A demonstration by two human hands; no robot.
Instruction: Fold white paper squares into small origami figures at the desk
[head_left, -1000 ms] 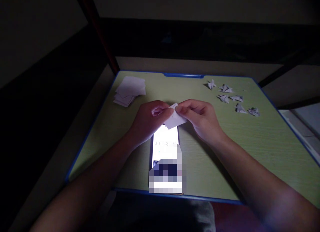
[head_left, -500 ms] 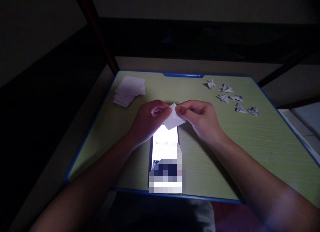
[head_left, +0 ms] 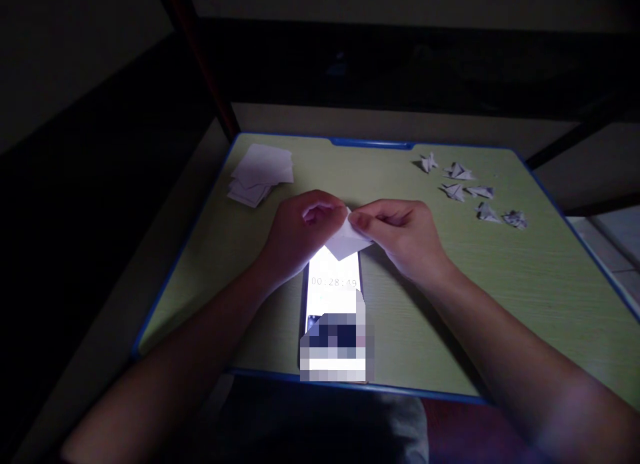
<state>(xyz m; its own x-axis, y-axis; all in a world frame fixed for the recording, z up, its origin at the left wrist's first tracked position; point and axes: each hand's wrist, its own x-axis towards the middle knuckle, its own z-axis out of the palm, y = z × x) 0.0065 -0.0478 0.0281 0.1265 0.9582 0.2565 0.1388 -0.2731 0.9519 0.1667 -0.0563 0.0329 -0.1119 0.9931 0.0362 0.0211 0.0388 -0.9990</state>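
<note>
A small folded piece of white paper (head_left: pixel 343 245) is held between both hands above the top end of a lit phone (head_left: pixel 333 297). My left hand (head_left: pixel 305 231) pinches its upper left side, the thumb against the forefinger. On the other side my right hand (head_left: pixel 400 234) grips the paper's upper right edge, thumb on top and fingers curled behind. The two thumb tips nearly meet near the paper's peak. My hands cover part of the folds. The phone lies flat, its screen reading a running time, with the lower part blurred out.
Loose white paper sheets (head_left: pixel 263 165) lie in a stack at the table's far left. Several small folded paper figures (head_left: pixel 457 171) are scattered at the far right. The pale green table (head_left: pixel 420 337) has a blue rim. Around it the room is dark.
My left thumb and fingertips have moved up slightly at the paper's peak, covering more of it. The camera view has shifted a little. Both hands still hold the paper.
</note>
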